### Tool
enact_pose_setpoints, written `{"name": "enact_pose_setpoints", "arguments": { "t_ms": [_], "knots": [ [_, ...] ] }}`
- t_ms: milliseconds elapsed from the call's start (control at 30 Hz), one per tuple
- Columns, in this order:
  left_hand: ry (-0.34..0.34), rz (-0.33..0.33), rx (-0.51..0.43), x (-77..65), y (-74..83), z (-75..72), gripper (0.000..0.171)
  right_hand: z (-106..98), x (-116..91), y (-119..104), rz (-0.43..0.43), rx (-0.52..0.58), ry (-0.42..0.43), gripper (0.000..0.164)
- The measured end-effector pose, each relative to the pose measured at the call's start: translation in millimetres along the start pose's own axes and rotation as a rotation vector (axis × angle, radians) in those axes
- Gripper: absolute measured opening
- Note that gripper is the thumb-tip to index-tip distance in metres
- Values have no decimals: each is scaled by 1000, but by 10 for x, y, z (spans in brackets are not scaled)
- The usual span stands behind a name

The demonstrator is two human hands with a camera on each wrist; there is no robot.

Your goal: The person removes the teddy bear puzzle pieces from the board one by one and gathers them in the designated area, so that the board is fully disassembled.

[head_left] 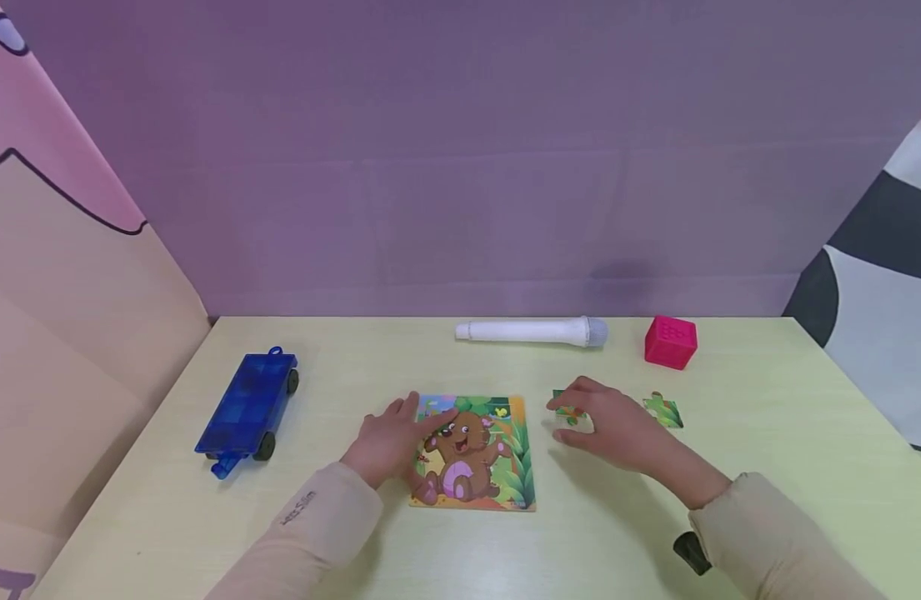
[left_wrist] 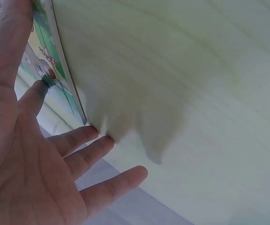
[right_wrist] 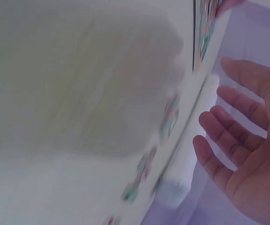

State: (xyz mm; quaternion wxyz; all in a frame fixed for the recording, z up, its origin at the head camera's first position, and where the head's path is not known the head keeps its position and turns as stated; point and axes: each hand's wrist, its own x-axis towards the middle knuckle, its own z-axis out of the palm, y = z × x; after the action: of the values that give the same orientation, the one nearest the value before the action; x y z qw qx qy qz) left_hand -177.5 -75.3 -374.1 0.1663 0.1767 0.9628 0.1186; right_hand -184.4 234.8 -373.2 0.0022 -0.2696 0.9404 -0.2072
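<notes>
A square jigsaw puzzle with a brown bear picture (head_left: 468, 467) lies flat on the table. My left hand (head_left: 388, 442) spreads over its left edge, and the index finger rests on the picture near the top left; in the left wrist view the fingers of the left hand (left_wrist: 41, 154) are mostly straight. To the right of the puzzle, my right hand (head_left: 618, 425) hovers with thumb and fingers apart, holding nothing. A loose puzzle piece (head_left: 561, 398) lies by its fingertips, partly hidden. Another puzzle piece (head_left: 664, 411) lies behind that hand. Blurred loose pieces (right_wrist: 144, 168) also appear in the right wrist view.
A white toy microphone (head_left: 528, 332) lies near the back edge, with a pink cube (head_left: 670, 342) to its right. On the left stands a blue toy wagon (head_left: 250, 404) with black wheels. A purple cloth wall (head_left: 460, 208) rises behind the table.
</notes>
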Motion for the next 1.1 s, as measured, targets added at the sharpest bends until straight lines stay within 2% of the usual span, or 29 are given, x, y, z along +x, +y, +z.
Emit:
{"name": "enact_pose_setpoints", "arguments": {
  "t_ms": [367,500,767,967,1100],
  "knots": [
    [13,16,35,-65,11,23,106,260,202,-386,32,88,-43,30],
    [30,27,38,-82,13,27,105,343,268,-478,62,54,-45,36],
    [21,3,24,-71,40,42,108,473,401,-661,194,-35,-35,39],
    [29,6,41,-70,68,30,105,548,469,-705,207,-136,-15,32],
    [28,0,54,-78,81,19,105,585,505,-714,216,-146,-12,32]
  ]
}}
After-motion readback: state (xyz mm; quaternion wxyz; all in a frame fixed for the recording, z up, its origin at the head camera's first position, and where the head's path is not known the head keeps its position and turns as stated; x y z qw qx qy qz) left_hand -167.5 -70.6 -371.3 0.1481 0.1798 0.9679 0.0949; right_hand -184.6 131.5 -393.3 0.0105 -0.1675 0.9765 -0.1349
